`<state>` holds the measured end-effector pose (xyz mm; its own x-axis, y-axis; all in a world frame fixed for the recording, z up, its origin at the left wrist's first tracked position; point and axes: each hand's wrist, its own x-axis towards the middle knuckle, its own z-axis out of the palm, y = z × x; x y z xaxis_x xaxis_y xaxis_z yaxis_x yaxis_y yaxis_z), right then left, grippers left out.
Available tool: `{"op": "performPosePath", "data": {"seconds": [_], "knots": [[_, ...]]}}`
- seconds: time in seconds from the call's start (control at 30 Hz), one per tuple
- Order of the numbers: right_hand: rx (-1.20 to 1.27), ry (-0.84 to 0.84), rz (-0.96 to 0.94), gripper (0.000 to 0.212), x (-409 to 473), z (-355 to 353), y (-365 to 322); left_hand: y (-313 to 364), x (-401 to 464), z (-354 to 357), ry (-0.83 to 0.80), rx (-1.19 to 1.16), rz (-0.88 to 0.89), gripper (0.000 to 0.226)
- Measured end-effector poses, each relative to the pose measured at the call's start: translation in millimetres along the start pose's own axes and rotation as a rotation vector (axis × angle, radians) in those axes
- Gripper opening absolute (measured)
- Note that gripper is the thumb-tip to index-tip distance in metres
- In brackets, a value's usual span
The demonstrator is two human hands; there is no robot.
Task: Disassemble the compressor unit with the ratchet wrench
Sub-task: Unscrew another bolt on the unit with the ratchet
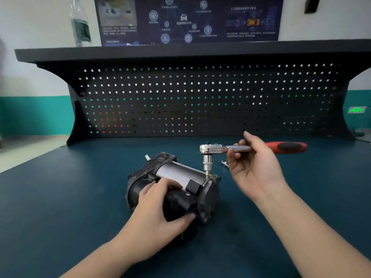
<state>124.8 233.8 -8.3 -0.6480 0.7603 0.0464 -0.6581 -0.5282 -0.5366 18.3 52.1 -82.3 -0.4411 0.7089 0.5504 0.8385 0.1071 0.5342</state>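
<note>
While left hand [158,205] clamps compressor [174,189] at bench [60,197] centre | right hand [253,163] grips wrench [230,148] shank, socket seated on right-end bolt | step: loosening | next: swing handle, hold unit steady.

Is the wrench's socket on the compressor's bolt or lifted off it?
On it: the socket stands upright with its bit meeting the compressor end flange. The bolt itself is hidden.

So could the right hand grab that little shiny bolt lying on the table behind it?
Probably yes. The small bolt lies on bare bench top beside the right hand, nothing between, but that hand grips the ratchet wrench, so it must let go first.
</note>
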Motion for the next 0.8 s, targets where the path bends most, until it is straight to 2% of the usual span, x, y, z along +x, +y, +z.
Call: {"op": "performPosePath", "data": {"seconds": [0.1, 0.23, 0.43, 0.53, 0.63, 0.73, 0.8], "knots": [[0.045, 0.040, 0.032, 0.028, -8, -1, 15, -1, 3, -3, -0.013, -0.082, -0.006, 0.042], [0.085, 0.111, -0.037, 0.025, -18, 0, 28, -3, 10, -8, -0.062, -0.193, -0.003, 0.028], [0.064, 0.075, -0.135, 0.024, -29, 1, 42, -9, 21, -5, -0.153, -0.273, 0.006, 0.027], [0.081, 0.071, -0.152, 0.025, -29, 1, 42, -18, 23, -9, -0.213, -0.533, -0.003, 0.036], [0.084, 0.096, -0.161, 0.026, -27, 1, 41, -21, 35, -14, -0.138, -0.779, -0.074, 0.042], [0.077, 0.121, -0.158, 0.026, -25, 0, 42, -11, 56, -21, -0.138, -0.767, -0.100, 0.034], [0.074, 0.131, -0.153, 0.025, -25, -1, 42, -1, 73, -26, -0.248, -0.725, -0.124, 0.033]]}}
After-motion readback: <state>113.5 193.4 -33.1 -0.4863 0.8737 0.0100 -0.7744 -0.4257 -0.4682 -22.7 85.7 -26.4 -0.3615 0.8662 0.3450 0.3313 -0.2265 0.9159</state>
